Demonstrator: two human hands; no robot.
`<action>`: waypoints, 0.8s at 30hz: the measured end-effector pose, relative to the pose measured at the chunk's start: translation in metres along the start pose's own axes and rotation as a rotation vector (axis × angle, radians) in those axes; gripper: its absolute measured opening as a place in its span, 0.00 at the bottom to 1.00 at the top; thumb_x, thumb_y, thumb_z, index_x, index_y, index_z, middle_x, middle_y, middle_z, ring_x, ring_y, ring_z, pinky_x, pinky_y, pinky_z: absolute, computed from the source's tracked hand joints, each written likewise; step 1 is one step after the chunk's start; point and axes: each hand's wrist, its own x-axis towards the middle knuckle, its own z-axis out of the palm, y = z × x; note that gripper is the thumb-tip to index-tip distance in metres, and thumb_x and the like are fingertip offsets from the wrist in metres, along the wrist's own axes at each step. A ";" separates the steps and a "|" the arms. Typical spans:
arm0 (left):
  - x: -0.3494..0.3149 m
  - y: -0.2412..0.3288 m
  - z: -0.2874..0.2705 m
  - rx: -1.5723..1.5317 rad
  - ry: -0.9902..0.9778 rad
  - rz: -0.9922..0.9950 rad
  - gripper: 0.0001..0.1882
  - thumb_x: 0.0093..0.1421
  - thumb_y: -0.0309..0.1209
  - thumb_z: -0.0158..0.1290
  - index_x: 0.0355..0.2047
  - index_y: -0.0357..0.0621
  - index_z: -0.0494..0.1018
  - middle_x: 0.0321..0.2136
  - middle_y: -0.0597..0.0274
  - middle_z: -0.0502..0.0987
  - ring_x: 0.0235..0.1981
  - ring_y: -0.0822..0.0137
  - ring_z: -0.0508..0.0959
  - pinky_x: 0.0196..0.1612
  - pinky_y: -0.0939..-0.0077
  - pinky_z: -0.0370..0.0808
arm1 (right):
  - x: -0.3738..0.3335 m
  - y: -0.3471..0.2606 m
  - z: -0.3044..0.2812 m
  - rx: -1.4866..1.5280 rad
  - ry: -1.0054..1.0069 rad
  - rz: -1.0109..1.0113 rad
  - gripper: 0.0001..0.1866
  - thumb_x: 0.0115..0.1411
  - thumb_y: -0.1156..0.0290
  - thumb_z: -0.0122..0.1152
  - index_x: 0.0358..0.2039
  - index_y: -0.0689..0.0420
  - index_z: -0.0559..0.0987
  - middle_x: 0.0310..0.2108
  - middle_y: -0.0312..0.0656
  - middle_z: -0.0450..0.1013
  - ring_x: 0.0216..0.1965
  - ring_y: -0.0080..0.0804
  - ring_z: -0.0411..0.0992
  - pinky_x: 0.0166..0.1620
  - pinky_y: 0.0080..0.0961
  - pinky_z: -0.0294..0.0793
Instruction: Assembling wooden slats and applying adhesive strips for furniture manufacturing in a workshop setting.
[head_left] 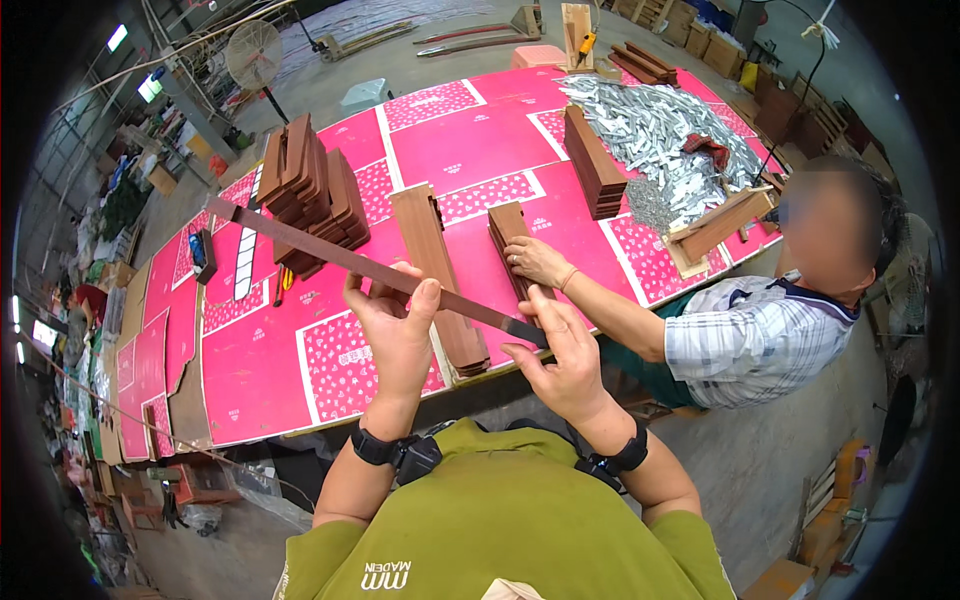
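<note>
A long, thin brown wooden slat (330, 255) slants across the front of me, its far end up to the left. Between thumb and fingers, my left hand (393, 325) grips it near its middle, above the table. My right hand (567, 362) pinches its dark right end (527, 332). Below the slat lies a stack of long brown boards (425, 235), close to my left hand. Just beyond my right hand is a smaller stack of slats (508, 222), where a co-worker's hand (538, 262) rests.
The table is covered with pink printed sheets (460, 145). Stacked brown boards (315, 190) stand at left, another stack (592, 165) at right. Beyond it spreads a heap of silvery metal pieces (650, 120). A co-worker (765, 340) sits at the table's right edge, beside a wooden frame (725, 222).
</note>
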 end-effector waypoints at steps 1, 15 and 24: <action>0.000 0.001 0.001 -0.074 0.013 -0.063 0.39 0.58 0.26 0.60 0.59 0.41 0.44 0.42 0.58 0.68 0.42 0.69 0.72 0.43 0.73 0.77 | -0.001 0.001 0.000 0.033 -0.006 0.024 0.39 0.47 0.75 0.72 0.60 0.65 0.66 0.47 0.51 0.73 0.47 0.43 0.74 0.48 0.32 0.74; 0.005 -0.011 0.003 -0.039 0.050 -0.087 0.38 0.59 0.29 0.59 0.59 0.40 0.44 0.42 0.57 0.68 0.40 0.68 0.74 0.39 0.67 0.81 | -0.001 0.007 -0.007 -0.221 -0.176 -0.149 0.30 0.55 0.60 0.64 0.58 0.52 0.71 0.63 0.48 0.60 0.64 0.47 0.57 0.62 0.45 0.56; 0.022 -0.023 0.000 0.055 0.038 -0.185 0.43 0.55 0.24 0.61 0.60 0.36 0.41 0.44 0.50 0.67 0.41 0.64 0.76 0.42 0.72 0.78 | 0.000 0.011 0.007 -0.039 -0.299 -0.021 0.44 0.53 0.61 0.68 0.64 0.65 0.57 0.65 0.56 0.55 0.65 0.50 0.56 0.63 0.46 0.55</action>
